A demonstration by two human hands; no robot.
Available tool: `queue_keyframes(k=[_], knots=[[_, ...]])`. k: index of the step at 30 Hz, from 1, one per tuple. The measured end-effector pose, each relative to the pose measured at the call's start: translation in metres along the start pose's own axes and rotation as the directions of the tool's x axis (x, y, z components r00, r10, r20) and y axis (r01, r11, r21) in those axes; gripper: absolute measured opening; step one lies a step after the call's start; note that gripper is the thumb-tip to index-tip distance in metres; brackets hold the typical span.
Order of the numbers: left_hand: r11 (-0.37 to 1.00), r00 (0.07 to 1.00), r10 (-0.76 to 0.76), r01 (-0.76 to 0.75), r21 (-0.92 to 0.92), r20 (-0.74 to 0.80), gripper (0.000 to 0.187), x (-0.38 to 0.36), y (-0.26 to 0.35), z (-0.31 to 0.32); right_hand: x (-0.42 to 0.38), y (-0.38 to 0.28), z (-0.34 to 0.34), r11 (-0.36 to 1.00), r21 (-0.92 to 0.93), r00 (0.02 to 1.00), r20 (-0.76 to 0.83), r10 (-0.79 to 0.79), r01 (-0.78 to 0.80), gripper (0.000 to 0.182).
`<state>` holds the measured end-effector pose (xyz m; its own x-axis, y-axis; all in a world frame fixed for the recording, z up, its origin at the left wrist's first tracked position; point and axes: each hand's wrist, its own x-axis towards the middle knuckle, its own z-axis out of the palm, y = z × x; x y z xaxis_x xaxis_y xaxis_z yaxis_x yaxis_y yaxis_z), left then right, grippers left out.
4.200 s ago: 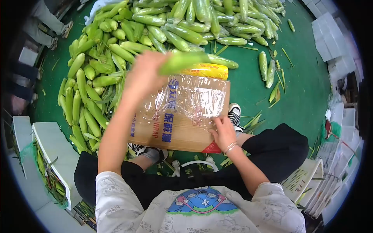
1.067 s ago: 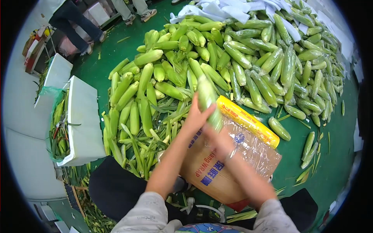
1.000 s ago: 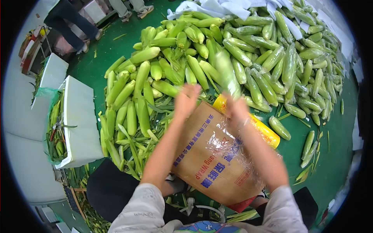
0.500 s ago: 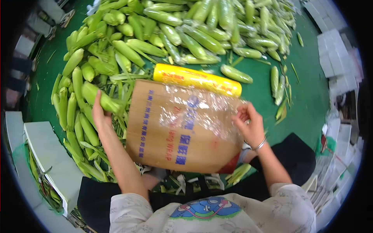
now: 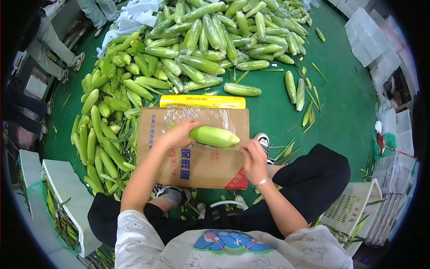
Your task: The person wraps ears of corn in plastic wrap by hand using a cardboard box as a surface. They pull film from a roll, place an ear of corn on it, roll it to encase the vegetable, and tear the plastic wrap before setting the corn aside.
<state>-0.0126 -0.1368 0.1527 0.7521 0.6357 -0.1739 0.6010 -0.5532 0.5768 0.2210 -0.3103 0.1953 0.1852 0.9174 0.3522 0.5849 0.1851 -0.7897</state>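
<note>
My left hand (image 5: 180, 133) is closed round the left end of a green ear of corn (image 5: 216, 136) in its husk. The ear lies sideways over a printed cardboard box (image 5: 215, 172) in front of me. Beside the ear's right tip, my right hand (image 5: 254, 159) pinches the edge of clear plastic film (image 5: 219, 115). The film is spread across the upper part of the box and partly under the ear. Along the box's far edge lies a yellow roll of wrap (image 5: 204, 102).
Unwrapped ears (image 5: 105, 110) are heaped at the left, film-wrapped ears (image 5: 210, 36) at the far side. Several loose ears lie on the green floor (image 5: 331, 121). White crates (image 5: 351, 204) stand at the right, a white box (image 5: 71, 201) at the left. Other people's legs (image 5: 53, 40) show far left.
My left hand has brought an ear of corn from the left heap over the box. My right hand has shifted left and down with the film edge. The camera view has moved.
</note>
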Motion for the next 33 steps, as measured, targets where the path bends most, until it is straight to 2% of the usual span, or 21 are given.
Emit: queue_keyframes(k=[1, 3, 5, 7, 8, 10, 11, 12, 14, 15, 17, 18, 19, 20, 23, 25, 26, 27, 30, 32, 33], knots=[[0.994, 0.990, -0.054, 0.066, -0.089, 0.134, 0.074, -0.005, 0.004, 0.003, 0.009, 0.002, 0.009, 1.000, 0.007, 1.000, 0.006, 0.009, -0.009, 0.011], [0.997, 0.982, -0.022, 0.035, -0.070, 0.186, 0.076, 0.000, -0.002, -0.001, 0.031, 0.016, 0.039, 0.992, -0.014, 0.992, 0.011, 0.127, -0.127, 0.015], [0.999, 0.973, 0.006, 0.006, -0.052, 0.233, 0.079, -0.004, -0.001, -0.004, 0.034, 0.035, 0.072, 0.997, -0.071, 0.997, 0.070, 0.032, -0.027, 0.018], [0.977, 0.999, -0.003, 0.014, 0.213, -0.051, 0.076, -0.015, 0.017, -0.002, 0.036, 0.036, 0.091, 0.946, -0.280, 0.974, 0.198, -0.110, 0.164, 0.038], [0.977, 0.999, -0.013, 0.023, 0.214, -0.052, 0.076, -0.024, 0.021, 0.001, 0.041, 0.034, 0.091, 0.948, -0.272, 0.973, 0.204, -0.112, 0.166, 0.038], [0.928, 0.863, -0.287, 0.359, 0.105, -0.416, 0.075, -0.045, 0.027, 0.004, 0.057, 0.031, 0.085, 0.832, -0.479, 0.905, 0.421, -0.061, 0.279, 0.056], [0.880, 0.888, -0.290, 0.394, 0.265, -0.357, 0.067, -0.055, 0.028, -0.002, 0.065, 0.040, 0.085, 0.827, -0.485, 0.873, 0.488, -0.013, 0.283, 0.071], [0.876, 0.885, -0.297, 0.402, 0.266, -0.358, 0.067, -0.064, 0.016, 0.001, 0.073, 0.043, 0.083, 0.830, -0.478, 0.870, 0.493, -0.017, 0.287, 0.071], [0.822, 0.907, -0.405, 0.415, 0.389, -0.112, 0.047, -0.079, -0.013, 0.014, 0.081, 0.047, 0.076, 0.832, -0.412, 0.774, 0.632, -0.032, 0.371, 0.071], [0.821, 0.907, -0.405, 0.416, 0.391, -0.114, 0.047, -0.087, -0.021, 0.009, 0.080, 0.047, 0.077, 0.874, -0.370, 0.799, 0.601, -0.034, 0.316, 0.072], [0.859, 0.885, -0.443, 0.465, 0.213, -0.143, 0.034, -0.102, -0.037, -0.004, 0.068, 0.037, 0.077, 0.881, -0.348, 0.811, 0.581, -0.064, 0.320, 0.072], [0.853, 0.850, -0.522, 0.518, -0.067, -0.070, 0.026, -0.107, -0.027, -0.035, 0.058, 0.031, 0.075, 0.886, -0.331, 0.820, 0.566, -0.088, 0.323, 0.072], [0.804, 0.834, -0.550, 0.542, -0.244, 0.039, 0.024, -0.109, -0.025, -0.065, 0.044, 0.023, 0.077, 0.879, -0.285, 0.823, 0.537, -0.184, 0.383, 0.072], [0.720, 0.819, -0.553, 0.563, -0.405, 0.156, 0.022, -0.112, -0.021, -0.084, 0.027, 0.016, 0.080, 0.881, -0.286, 0.823, 0.539, -0.177, 0.377, 0.072], [0.669, 0.865, -0.468, 0.480, -0.567, 0.179, 0.021, -0.106, 0.017, -0.096, -0.022, -0.007, 0.094, 0.929, -0.243, 0.810, 0.579, -0.092, 0.279, 0.071], [0.683, 0.883, -0.429, 0.457, -0.570, 0.193, 0.030, -0.084, 0.018, -0.042, -0.057, -0.029, 0.099, 0.952, -0.221, 0.831, 0.554, -0.055, 0.211, 0.069], [0.895, 0.891, -0.371, 0.418, -0.154, 0.261, 0.028, -0.072, 0.017, -0.012, -0.068, -0.033, 0.096, 0.954, -0.221, 0.830, 0.555, -0.050, 0.205, 0.069], [0.960, 0.940, -0.279, 0.270, 0.070, 0.199, 0.028, -0.070, 0.022, 0.029, -0.075, -0.035, 0.090, 0.945, -0.277, 0.819, 0.573, 0.015, 0.176, 0.065], [0.986, 0.965, -0.160, 0.164, -0.002, 0.208, 0.024, -0.067, 0.039, 0.064, -0.065, -0.035, 0.076, 0.909, -0.401, 0.779, 0.605, 0.166, 0.118, 0.051], [0.990, 0.993, -0.115, 0.112, -0.089, -0.034, 0.023, -0.058, 0.037, 0.063, -0.048, -0.013, 0.088, 0.901, -0.432, 0.967, 0.247, 0.063, 0.051, 0.041], [0.944, 0.961, -0.274, 0.260, -0.203, -0.047, 0.030, -0.052, 0.036, 0.050, -0.025, -0.002, 0.092, 0.867, -0.498, 0.988, 0.139, 0.061, 0.017, 0.037]])
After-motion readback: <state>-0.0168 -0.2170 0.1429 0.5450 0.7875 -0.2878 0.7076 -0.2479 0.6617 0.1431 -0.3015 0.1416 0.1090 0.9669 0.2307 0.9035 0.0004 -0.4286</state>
